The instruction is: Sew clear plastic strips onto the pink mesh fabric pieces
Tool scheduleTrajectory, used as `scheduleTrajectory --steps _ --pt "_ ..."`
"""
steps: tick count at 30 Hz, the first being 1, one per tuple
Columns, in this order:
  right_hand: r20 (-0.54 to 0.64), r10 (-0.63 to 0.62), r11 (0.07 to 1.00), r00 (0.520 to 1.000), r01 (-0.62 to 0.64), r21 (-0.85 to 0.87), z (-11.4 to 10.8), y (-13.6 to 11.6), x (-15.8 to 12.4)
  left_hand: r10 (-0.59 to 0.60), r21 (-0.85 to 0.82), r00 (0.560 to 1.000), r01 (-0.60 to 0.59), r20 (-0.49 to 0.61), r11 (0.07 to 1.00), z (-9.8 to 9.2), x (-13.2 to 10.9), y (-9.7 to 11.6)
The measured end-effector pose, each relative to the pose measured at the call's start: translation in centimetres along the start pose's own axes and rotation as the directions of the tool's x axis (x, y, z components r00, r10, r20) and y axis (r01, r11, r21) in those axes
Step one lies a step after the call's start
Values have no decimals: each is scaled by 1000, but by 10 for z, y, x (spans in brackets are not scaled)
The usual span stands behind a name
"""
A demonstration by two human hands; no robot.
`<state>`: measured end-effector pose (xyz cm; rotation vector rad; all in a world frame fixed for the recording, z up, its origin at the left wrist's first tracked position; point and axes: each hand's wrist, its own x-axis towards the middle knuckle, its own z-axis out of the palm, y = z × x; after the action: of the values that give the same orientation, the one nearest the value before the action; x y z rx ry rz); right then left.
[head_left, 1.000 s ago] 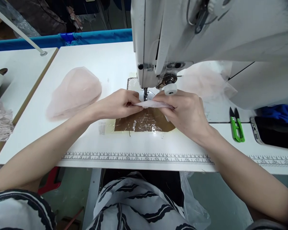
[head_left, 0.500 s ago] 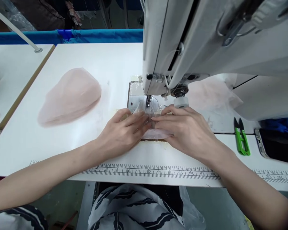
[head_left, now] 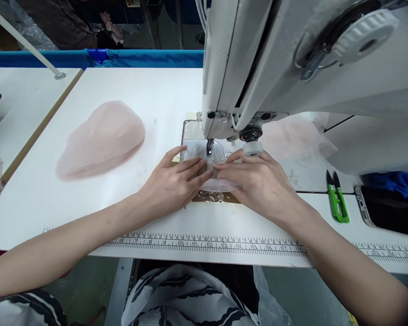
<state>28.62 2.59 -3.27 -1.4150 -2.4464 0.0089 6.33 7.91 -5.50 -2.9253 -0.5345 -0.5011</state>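
Observation:
A small piece of sheer pale fabric (head_left: 221,185) lies under the presser foot (head_left: 209,147) of a white sewing machine (head_left: 221,68). My left hand (head_left: 172,185) rests flat on the left of this fabric, its fingers spread and the index fingertip close to the metal needle plate (head_left: 192,131). On the other side, my right hand (head_left: 263,181) has its fingers bent together over the fabric's right edge, with the thumb partly hidden below. The fingertips of both hands nearly meet just in front of the presser foot.
A pile of sheer pink pieces (head_left: 102,140) lies to the left, and more pink fabric (head_left: 295,136) behind my right hand. Green thread snips (head_left: 338,201) and a phone (head_left: 387,206) lie at the right. A printed ruler (head_left: 207,244) runs along the table's front edge.
My left hand's fingers have spread, with the index finger lifting away from the others. The fabric's near edge has shifted slightly toward the presser foot. The camera view has moved a little.

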Motion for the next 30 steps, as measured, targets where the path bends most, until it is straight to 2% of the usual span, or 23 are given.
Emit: scheduleTrajectory --steps 6,15,21,23,25,28,30 --pt "-81 9 999 997 -13 -48 9 6 2 -52 -41 999 53 13 998 2 7 -6" --pt "-124 44 992 991 -58 -113 24 12 6 -84 24 996 84 10 996 10 11 -16" --pt "-168 3 992 986 -24 -124 23 7 3 -149 111 987 155 -63 982 3 12 -8" --pt "-164 -13 998 986 4 -59 23 6 2 -196 36 980 197 -24 980 -3 13 -6" --pt "-170 10 999 985 -4 34 22 6 3 -272 -109 959 279 79 954 -10 15 -6" --pt "-202 122 985 972 -93 147 22 6 4 -365 -326 900 428 237 843 -20 22 -11" --pt "-220 197 972 955 -160 172 22 6 5 -371 -389 887 456 276 801 -24 28 -16"
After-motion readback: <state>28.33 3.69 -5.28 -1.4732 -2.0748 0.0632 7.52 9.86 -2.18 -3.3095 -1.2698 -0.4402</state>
